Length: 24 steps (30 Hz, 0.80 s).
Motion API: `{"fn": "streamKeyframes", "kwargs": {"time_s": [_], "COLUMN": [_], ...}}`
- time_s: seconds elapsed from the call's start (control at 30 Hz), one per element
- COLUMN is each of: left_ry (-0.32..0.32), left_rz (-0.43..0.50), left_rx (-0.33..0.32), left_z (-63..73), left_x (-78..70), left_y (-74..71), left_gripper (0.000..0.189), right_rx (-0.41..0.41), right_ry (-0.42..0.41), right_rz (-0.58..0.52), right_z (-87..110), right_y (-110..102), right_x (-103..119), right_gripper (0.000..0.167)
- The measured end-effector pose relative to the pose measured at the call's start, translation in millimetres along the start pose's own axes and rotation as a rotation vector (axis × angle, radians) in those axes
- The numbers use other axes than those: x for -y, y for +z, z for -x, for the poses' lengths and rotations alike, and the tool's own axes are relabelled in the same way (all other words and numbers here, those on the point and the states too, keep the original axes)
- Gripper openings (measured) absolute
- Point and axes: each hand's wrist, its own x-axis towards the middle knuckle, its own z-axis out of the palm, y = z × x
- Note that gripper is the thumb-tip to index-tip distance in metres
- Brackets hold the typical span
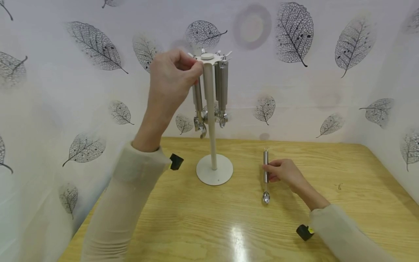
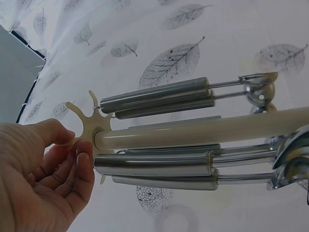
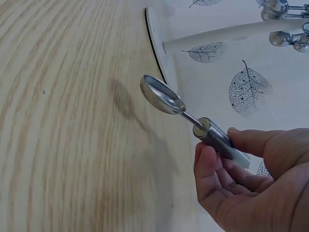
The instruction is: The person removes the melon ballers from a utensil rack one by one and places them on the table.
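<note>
A white utensil stand [image 1: 212, 145] holds several steel-handled tools [image 2: 157, 164] hanging from its star-shaped top [image 2: 94, 126]. My left hand [image 1: 171, 78] is up at that top, thumb and forefinger pinching one of its hook arms. Over to the right, my right hand [image 1: 287, 174] grips a small steel scoop [image 1: 266, 196] by its cylindrical handle. The scoop's oval bowl [image 3: 161, 94] points down toward the table in the head view, and its hanging loop is at the upper end. In the right wrist view the bowl hovers above its shadow on the wood.
The stand's round base [image 1: 214, 179] rests on a light wooden table [image 1: 183, 222]. Behind it hangs a white cloth [image 1: 294, 94] printed with dark leaves, which also closes off both sides. Small black devices [image 1: 305, 232] hang by the sleeves.
</note>
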Motion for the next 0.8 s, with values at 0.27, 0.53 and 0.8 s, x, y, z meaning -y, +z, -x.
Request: {"fn": "streamKeyframes", "kwargs": {"time_s": [0.27,0.53,0.8], "left_ry": [0.011,-0.005,0.003], "left_rz": [0.003,-0.001,0.012], "left_rx": [-0.001,0.001,-0.005], "left_z": [0.3,0.6,0.8], "left_x": [0.8,1.1,2.1], "left_y": [0.7,0.9,1.3], "left_gripper": [0.009,0.008,0.009], "right_rx": [0.014,0.023,-0.005], "right_ry": [0.046,0.026,0.007], "right_rz": [-0.01,0.004,0.08], "right_z": [-8.1,-17.2,-30.0], "right_y": [8.8,33.4,52.9], "right_x": [-3.9,2.0,9.8], "right_gripper": [0.039,0.035,0.028]}}
